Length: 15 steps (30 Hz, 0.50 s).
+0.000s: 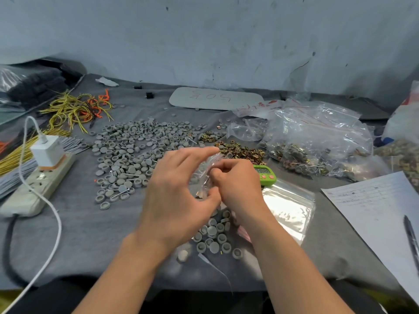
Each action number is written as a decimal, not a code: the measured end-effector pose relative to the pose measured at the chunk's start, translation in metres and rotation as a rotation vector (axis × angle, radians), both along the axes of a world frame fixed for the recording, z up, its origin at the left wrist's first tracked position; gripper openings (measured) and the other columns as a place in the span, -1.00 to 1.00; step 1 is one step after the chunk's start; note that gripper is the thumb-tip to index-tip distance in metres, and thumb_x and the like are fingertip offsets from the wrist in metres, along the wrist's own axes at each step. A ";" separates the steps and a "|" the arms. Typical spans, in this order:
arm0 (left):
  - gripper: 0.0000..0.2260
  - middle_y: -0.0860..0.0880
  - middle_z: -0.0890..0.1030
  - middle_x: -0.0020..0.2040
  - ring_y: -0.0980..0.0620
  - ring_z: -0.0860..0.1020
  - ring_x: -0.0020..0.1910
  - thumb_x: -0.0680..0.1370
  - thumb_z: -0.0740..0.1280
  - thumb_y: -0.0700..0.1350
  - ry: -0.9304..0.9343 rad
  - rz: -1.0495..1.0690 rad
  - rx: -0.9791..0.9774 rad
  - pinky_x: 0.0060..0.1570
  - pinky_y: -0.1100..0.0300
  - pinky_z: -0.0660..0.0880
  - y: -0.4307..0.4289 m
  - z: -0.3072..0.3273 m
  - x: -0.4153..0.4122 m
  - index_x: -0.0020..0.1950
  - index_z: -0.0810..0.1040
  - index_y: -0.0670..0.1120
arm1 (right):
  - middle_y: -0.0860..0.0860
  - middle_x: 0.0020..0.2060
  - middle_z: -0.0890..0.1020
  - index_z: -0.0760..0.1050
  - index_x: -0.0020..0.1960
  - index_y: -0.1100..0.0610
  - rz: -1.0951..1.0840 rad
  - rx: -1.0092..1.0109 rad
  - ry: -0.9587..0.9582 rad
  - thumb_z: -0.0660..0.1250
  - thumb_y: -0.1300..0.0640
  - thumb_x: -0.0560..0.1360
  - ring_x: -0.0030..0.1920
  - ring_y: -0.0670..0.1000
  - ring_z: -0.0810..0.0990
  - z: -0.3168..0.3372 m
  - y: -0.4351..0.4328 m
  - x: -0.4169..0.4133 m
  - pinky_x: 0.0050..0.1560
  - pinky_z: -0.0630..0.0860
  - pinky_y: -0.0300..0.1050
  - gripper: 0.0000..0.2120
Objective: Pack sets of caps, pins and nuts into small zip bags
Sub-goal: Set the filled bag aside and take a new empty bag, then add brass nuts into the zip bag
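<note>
While both hands work just above the middle of the desk (90, 234), the head view shows a small zip bag (207, 175) held between them, clear film with a few small parts dimly visible inside. The left hand (179, 196) holds the bag with its thumb under the lower end and its fingers spread over the top, the forefinger stretched toward the far edge. The right hand (235, 186) has its fingers curled tight, tips pinched together on the bag's right side. Whether a part also sits between those tips is hidden.

The grey caps (136, 150) lie spread across the left-centre, with a smaller cluster (213, 234) beneath the wrists toward the near edge. The nuts (240, 151) form a brassy heap just beyond the hands. A pin (122, 189) lies among the caps. Empty bags (288, 207) sit flat just right of the right hand, with a green timer (265, 174) beside them. A large bag of packed sets (317, 141) slumps toward the right edge.

I judge the step in hand to be filling or closing this bag. The next move calls for checking that the set is complete, then pressing the zip shut along its whole length without trapping a pin in the seal.
</note>
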<state>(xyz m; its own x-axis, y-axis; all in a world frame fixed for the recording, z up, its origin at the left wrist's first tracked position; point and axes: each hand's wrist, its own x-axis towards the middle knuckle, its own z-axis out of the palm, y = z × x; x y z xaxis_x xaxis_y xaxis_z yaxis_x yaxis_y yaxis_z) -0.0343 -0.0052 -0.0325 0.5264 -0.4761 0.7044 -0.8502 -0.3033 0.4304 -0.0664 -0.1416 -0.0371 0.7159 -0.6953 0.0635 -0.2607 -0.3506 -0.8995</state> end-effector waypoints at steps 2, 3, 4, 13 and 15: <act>-0.32 0.15 0.44 0.43 0.13 0.37 0.45 0.32 0.51 -0.15 0.006 -0.039 0.177 0.50 0.21 0.25 0.003 -0.001 0.009 0.44 0.49 0.12 | -0.03 -0.41 0.67 0.64 -0.36 0.01 0.042 0.093 -0.019 0.38 0.23 0.50 -0.38 -0.01 0.56 0.002 -0.003 -0.003 -0.21 0.57 0.01 -0.71; -0.23 0.13 0.37 0.52 0.08 0.29 0.54 0.30 0.53 -0.18 0.007 -0.039 0.278 0.56 0.14 0.19 0.004 -0.002 0.012 0.49 0.43 0.14 | -0.02 -0.42 0.66 0.66 -0.34 0.04 0.072 0.141 -0.033 0.38 0.25 0.51 -0.42 -0.02 0.51 0.002 -0.004 -0.004 -0.24 0.50 -0.02 -0.72; -0.14 0.12 0.31 0.57 0.06 0.21 0.59 0.29 0.55 -0.19 0.007 -0.028 0.361 0.59 0.09 0.13 0.004 -0.004 0.015 0.54 0.36 0.15 | -0.01 -0.44 0.64 0.69 -0.30 0.09 0.112 0.194 -0.045 0.37 0.27 0.51 -0.45 -0.03 0.47 0.002 -0.005 -0.006 -0.27 0.45 -0.07 -0.74; -0.18 0.11 0.49 0.41 0.09 0.27 0.56 0.28 0.59 -0.23 0.003 0.001 0.324 0.61 -0.06 0.10 0.003 -0.011 0.015 0.47 0.36 0.10 | 0.07 -0.44 0.58 0.65 -0.36 0.07 0.434 0.247 -0.011 0.39 0.33 0.46 -0.42 -0.04 0.43 0.008 -0.005 -0.011 -0.37 0.39 -0.26 -0.72; -0.12 0.14 0.45 0.46 0.11 0.21 0.59 0.27 0.57 -0.24 -0.023 -0.035 0.388 0.63 -0.02 0.03 0.004 -0.011 0.014 0.51 0.31 0.12 | 0.01 -0.47 0.59 0.67 -0.37 0.03 0.434 0.187 0.034 0.40 0.34 0.42 -0.43 -0.09 0.45 0.008 -0.005 -0.013 -0.37 0.39 -0.28 -0.71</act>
